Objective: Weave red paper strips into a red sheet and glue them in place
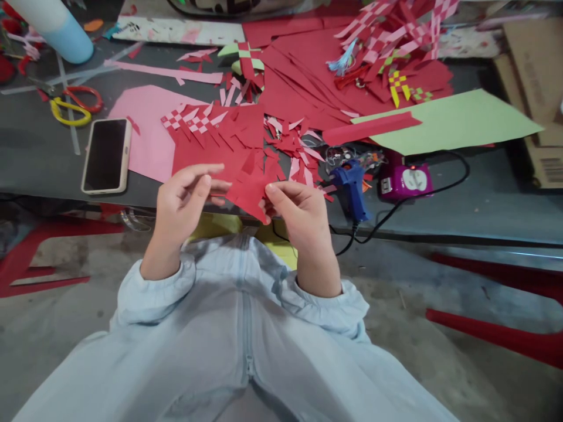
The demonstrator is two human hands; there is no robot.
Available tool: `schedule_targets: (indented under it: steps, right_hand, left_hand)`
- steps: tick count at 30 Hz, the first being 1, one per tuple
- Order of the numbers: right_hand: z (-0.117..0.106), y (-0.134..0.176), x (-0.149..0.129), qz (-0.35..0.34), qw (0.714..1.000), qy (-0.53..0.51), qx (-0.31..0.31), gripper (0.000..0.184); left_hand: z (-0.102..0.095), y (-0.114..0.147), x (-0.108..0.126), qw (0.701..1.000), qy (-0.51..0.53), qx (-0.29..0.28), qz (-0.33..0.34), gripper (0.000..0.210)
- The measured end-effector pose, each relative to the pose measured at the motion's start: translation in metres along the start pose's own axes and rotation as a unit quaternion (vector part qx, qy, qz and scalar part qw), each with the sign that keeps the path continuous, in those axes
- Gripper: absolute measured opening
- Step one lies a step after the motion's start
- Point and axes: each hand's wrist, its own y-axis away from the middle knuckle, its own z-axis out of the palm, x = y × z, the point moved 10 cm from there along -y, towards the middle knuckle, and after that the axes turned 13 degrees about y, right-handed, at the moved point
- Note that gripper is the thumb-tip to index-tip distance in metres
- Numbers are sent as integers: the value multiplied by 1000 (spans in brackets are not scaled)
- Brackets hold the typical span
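Between thumb and fingers of my right hand (299,208) is the corner of a small red paper piece (250,190), held above the table's near edge. Just left of that piece, my left hand (187,199) has its thumb and fingers apart, with nothing gripped between them. Beyond the hands lies a larger red sheet (193,153) with several pink-and-red checkered woven pieces (199,122) on it. Red and pink paper scraps (303,158) are heaped to the right of that sheet.
A phone (106,155) and scissors (73,108) lie at left, near a pink sheet (147,117). On the right are a blue glue gun (353,184) with a black cord, a purple box (404,180), a light green sheet (448,120) and cardboard (534,76). Red stools (497,331) flank me.
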Motion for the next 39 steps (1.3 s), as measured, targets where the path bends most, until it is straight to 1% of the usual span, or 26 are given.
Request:
schedule_targets:
  steps: [1,3,5,8,11,15,19,28,34,39]
  right_hand:
    - [0,0,0,-2,1000,2,2,29]
    - [0,0,-1,-1,1000,9,4,31]
    - [1,1,0,2,1000,19,4,33]
    - [4,0,0,2,1000,28,0,36]
    - [7,-1,2,2,999,33,-4,36]
    - [3,-1,9,14,998,60,23,33]
    - [4,-2,15,22,996,88,22,35]
    - [12,-7,19,24,992,121,-15,35]
    - [15,-9,21,28,993,113,-7,30]
    - [17,-10,24,26,992,123,0,31]
  left_hand:
    - [1,0,-7,999,16,-5,-49,35]
    - [8,1,-16,992,42,-29,-119,38]
    - [14,3,-18,985,51,-53,-158,35]
    - [19,7,-19,979,53,-67,-187,28]
    - [17,8,-18,978,55,-58,-192,23]
    - [12,8,-19,981,45,-43,-184,19]
    - [11,7,-20,983,42,-48,-175,15]
    - [7,10,-27,976,46,-36,-211,23]
    - [-3,10,-39,968,78,12,-239,37]
    - [-5,10,-42,968,90,-6,-234,40]
